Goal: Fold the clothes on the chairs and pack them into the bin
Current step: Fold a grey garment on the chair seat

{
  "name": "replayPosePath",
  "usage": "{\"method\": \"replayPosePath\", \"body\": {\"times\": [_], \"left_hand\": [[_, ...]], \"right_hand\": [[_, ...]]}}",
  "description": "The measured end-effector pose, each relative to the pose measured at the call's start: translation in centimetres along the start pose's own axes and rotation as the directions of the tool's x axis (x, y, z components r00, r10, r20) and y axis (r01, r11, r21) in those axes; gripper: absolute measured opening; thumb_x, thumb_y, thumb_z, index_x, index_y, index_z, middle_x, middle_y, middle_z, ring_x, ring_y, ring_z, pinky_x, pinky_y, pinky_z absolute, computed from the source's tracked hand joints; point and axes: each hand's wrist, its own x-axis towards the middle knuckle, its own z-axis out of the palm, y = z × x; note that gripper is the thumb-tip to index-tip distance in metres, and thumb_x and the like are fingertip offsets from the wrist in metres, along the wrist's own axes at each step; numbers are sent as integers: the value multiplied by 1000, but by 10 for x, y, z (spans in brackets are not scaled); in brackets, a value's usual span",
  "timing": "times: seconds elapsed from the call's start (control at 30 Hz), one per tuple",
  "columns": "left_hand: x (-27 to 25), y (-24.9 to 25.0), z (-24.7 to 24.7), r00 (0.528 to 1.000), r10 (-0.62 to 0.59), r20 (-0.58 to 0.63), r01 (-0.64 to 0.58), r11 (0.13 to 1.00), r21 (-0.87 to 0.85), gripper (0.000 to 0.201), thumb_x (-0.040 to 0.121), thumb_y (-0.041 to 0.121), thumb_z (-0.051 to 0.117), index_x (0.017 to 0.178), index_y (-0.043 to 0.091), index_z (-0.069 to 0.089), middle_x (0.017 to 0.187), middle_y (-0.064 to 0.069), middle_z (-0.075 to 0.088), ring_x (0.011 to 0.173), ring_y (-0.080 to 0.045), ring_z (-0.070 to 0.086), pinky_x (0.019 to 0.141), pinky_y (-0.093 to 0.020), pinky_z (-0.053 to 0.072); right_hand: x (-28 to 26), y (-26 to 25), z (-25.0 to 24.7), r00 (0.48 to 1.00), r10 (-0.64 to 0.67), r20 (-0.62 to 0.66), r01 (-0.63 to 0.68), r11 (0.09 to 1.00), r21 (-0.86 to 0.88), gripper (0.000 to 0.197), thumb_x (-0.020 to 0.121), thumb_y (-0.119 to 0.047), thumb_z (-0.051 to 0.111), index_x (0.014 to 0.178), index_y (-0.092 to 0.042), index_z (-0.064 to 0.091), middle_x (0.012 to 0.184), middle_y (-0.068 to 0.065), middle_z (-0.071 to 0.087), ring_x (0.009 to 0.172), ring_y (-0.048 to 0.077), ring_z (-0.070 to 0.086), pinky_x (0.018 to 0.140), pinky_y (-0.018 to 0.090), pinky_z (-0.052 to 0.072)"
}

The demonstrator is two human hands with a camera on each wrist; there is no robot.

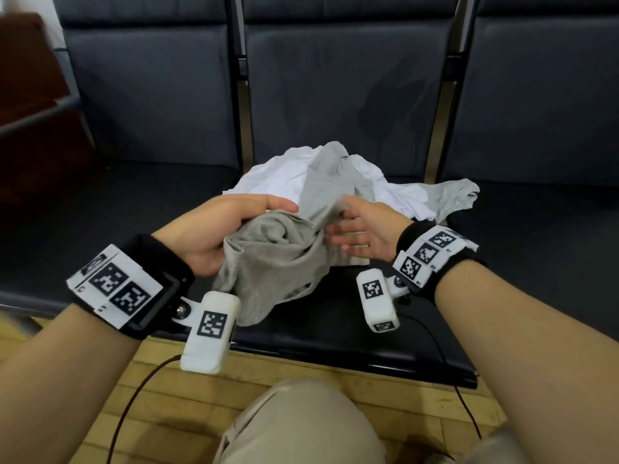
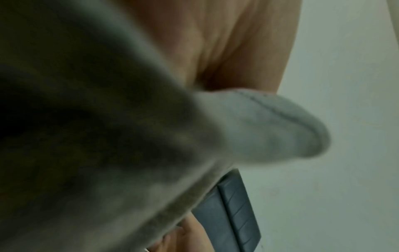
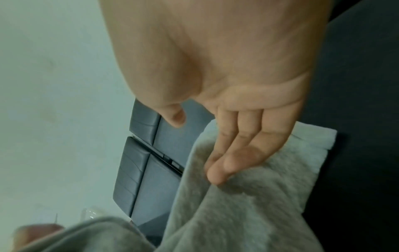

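Note:
A grey garment [image 1: 278, 259] hangs bunched above the middle chair seat [image 1: 335, 326]. My left hand [image 1: 231, 226] grips it from the left, thumb on top, and its fingers are hidden under the cloth. In the left wrist view the grey garment [image 2: 108, 136] covers most of the palm. My right hand [image 1: 361, 229] is at the garment's right side, its straight fingers [image 3: 237, 145] touching the grey garment [image 3: 237, 213] and the thumb held apart. A crumpled white garment [image 1: 278, 179] and a pale grey one [image 1: 449, 195] lie behind on the seat. No bin is in view.
Three dark padded chairs stand in a row, with their backrests [image 1: 335, 88] ahead. The left seat [image 1: 117, 209] and right seat [image 1: 536, 229] are bare. A brown cabinet [image 1: 30, 95] stands at far left. My knee [image 1: 301, 426] and wrist cables [image 1: 134, 396] are over the wooden floor.

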Motion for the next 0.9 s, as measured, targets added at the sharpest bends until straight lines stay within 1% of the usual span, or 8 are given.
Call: {"method": "replayPosePath", "body": {"times": [0.2, 0.3, 0.37, 0.5, 0.6, 0.67, 0.8, 0.9], "left_hand": [[9, -16, -4, 996, -84, -14, 86, 984, 155, 34, 93, -3, 42, 103, 5, 73, 96, -14, 72, 77, -16, 70, 64, -23, 60], [11, -21, -6, 990, -127, 57, 109, 963, 248, 34, 77, 6, 54, 101, 10, 78, 105, -19, 69, 91, -23, 68, 83, -31, 57], [13, -20, -5, 987, -138, 88, 108, 952, 287, 30, 85, 7, 56, 107, 9, 77, 113, -21, 71, 103, -27, 67, 97, -36, 53], [19, -17, -2, 985, -169, 27, 144, 904, 402, 25, 103, 15, 54, 108, 10, 78, 111, -7, 71, 99, -19, 66, 85, -29, 58], [32, -17, -6, 987, -110, -121, 155, 863, 480, 26, 99, 33, 64, 113, 16, 78, 127, 4, 62, 114, -15, 61, 88, -34, 58], [42, -14, -9, 977, -74, -200, 155, 888, 432, 31, 99, 43, 63, 116, 20, 73, 134, -1, 60, 119, -18, 62, 89, -38, 60], [57, -5, -16, 960, -195, -199, 237, 947, 215, 56, 98, 59, 58, 123, 9, 61, 121, -13, 69, 110, -29, 71, 87, -47, 62], [62, -2, -15, 950, -263, -167, 305, 890, 338, 69, 90, 66, 64, 124, 7, 61, 118, -12, 73, 105, -28, 72, 80, -39, 59]], "right_hand": [[14, 16, 8, 993, 75, -95, -87, 988, -130, 43, 100, -56, 54, 110, -15, 60, 87, 2, 77, 67, 11, 68, 58, 23, 54], [19, 15, 6, 989, 59, -135, -80, 984, -157, 34, 100, -44, 60, 112, -12, 61, 91, 2, 76, 70, 10, 67, 59, 22, 52], [21, 14, 6, 986, 75, -150, -105, 972, -208, 21, 101, -27, 60, 110, -9, 63, 92, 1, 75, 69, 8, 67, 56, 20, 51], [24, 14, 11, 986, -10, -168, -19, 986, -169, 11, 99, -17, 56, 104, -12, 64, 101, 6, 70, 82, 15, 68, 55, 26, 56], [13, 2, 20, 987, -154, -53, 152, 988, -37, 9, 96, -18, 55, 97, -16, 63, 101, 6, 65, 93, 21, 64, 71, 28, 56], [1, -5, 30, 976, -200, 91, 201, 980, 2, 9, 95, -15, 55, 89, -17, 61, 89, 5, 61, 87, 21, 59, 75, 32, 51], [-25, -8, 53, 922, -178, 344, 204, 978, -40, 7, 85, -14, 57, 78, -15, 56, 72, 2, 53, 71, 15, 51, 68, 29, 42], [-38, -4, 67, 874, -114, 472, 227, 955, -190, 11, 84, -13, 58, 74, -14, 52, 72, 8, 46, 66, 18, 44, 61, 27, 36]]}}
